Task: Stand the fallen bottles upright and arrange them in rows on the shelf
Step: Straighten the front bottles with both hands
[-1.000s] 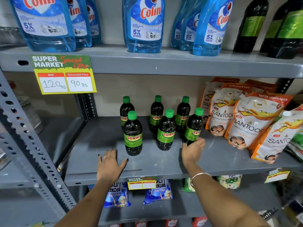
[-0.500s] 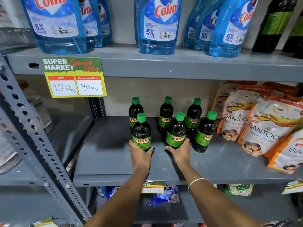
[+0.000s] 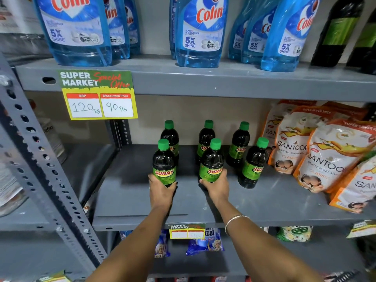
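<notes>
Left hand [image 3: 161, 191] is wrapped low around the front-left bottle [image 3: 164, 163], fingers cupping the base, thumb on the label side. Right hand [image 3: 216, 187] does the same on the front-middle bottle [image 3: 211, 161]. Both grips sit at the bottom third, near the shelf [image 3: 254, 202] surface: looks like a slide-and-nudge hold, not a lift, which keeps the bottles vertical while spacing gets trimmed.

Front-right bottle [image 3: 254, 163] is free, standing just right of the right hand, leaning slightly in this wide-angle view; can't tell if the tilt is real or lens.

Back row: three bottles [image 3: 206, 143] upright, well spaced against the wall. Front row sits offset from the back row, so each front one partly covers the one behind.

All six are upright, none lying down. So the standing-up step reads as done; what's left is row alignment. Front-left looks a bit far left compared with the gaps on the right, likely why both hands are on at once: evening out the pitch.

Pouches [image 3: 293, 151] are near the front-right bottle, so little room to shift the row right. Risk: pushing the middle bottle sideways into the free one and tipping it.

Price tag [image 3: 97, 94] hangs off the shelf above, clear of the work.
</notes>
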